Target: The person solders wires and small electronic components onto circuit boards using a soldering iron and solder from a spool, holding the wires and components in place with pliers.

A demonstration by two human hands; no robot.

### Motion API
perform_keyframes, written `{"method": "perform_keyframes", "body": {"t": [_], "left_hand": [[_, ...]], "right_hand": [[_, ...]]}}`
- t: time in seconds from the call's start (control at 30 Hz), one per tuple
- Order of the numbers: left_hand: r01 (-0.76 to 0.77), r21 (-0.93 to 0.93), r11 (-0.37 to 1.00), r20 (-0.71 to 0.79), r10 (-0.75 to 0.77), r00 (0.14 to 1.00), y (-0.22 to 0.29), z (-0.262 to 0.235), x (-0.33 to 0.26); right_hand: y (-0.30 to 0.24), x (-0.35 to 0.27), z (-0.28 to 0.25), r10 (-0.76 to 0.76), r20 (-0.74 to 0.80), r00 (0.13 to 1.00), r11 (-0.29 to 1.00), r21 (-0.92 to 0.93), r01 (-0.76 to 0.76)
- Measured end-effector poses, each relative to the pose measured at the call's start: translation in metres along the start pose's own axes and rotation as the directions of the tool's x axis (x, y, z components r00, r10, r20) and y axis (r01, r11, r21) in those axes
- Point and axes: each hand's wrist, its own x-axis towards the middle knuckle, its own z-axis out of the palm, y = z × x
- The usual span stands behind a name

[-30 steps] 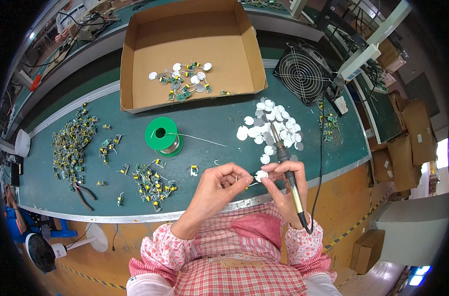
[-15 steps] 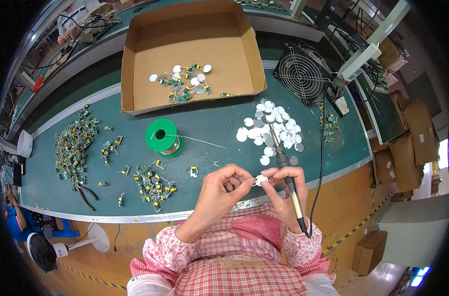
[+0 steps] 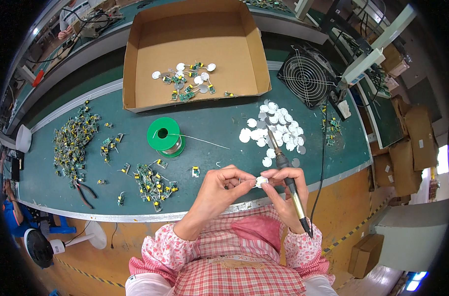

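Note:
My right hand [image 3: 287, 200] holds a soldering iron [image 3: 297, 196] across its fingers, tip pointing up and away. Its thumb and forefinger also pinch a small white round disc [image 3: 262, 182]. Close against the disc's left edge are the closed fingertips of my left hand [image 3: 217, 192]; a thin pale wire shows by them, but what lies inside the curled fingers is hidden. Beyond my right hand lies a heap of similar white and grey discs [image 3: 282, 129]. A single small circuit board [image 3: 196, 171] rests left of my hands.
Piles of small boards [image 3: 76, 138], [image 3: 153, 185] lie on the left of the green bench. A solder reel [image 3: 160, 135] stands mid-bench near pliers [image 3: 85, 192]. Behind are a cardboard tray [image 3: 195, 44] with assembled pieces and a fan [image 3: 305, 76]. The iron's cable [image 3: 323, 163] trails right.
Both hands stay almost in place, with the disc still between them and the iron still in my right hand. The whole view has shifted slightly.

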Motion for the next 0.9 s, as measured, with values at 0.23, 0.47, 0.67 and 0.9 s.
{"method": "perform_keyframes", "body": {"t": [0.23,0.47,0.67,0.9], "left_hand": [[0.031,-0.200,0.979,-0.119,-0.055,0.991,0.006,-0.010,0.004],[-0.022,-0.324,0.946,-0.206,-0.048,0.977,0.005,-0.026,0.012],[-0.038,-0.368,0.929,-0.227,-0.050,0.973,0.007,-0.030,0.015],[-0.024,-0.376,0.926,-0.209,-0.060,0.976,0.006,-0.030,0.016]], "right_hand": [[-0.016,0.008,-0.004,-0.293,0.014,0.956,0.849,-0.456,0.267],[-0.025,-0.001,0.005,-0.238,-0.181,0.954,0.966,-0.148,0.212],[-0.025,0.006,0.016,-0.169,-0.141,0.976,0.985,0.023,0.174],[-0.022,0.011,0.014,-0.186,-0.062,0.981,0.981,-0.063,0.182]]}}
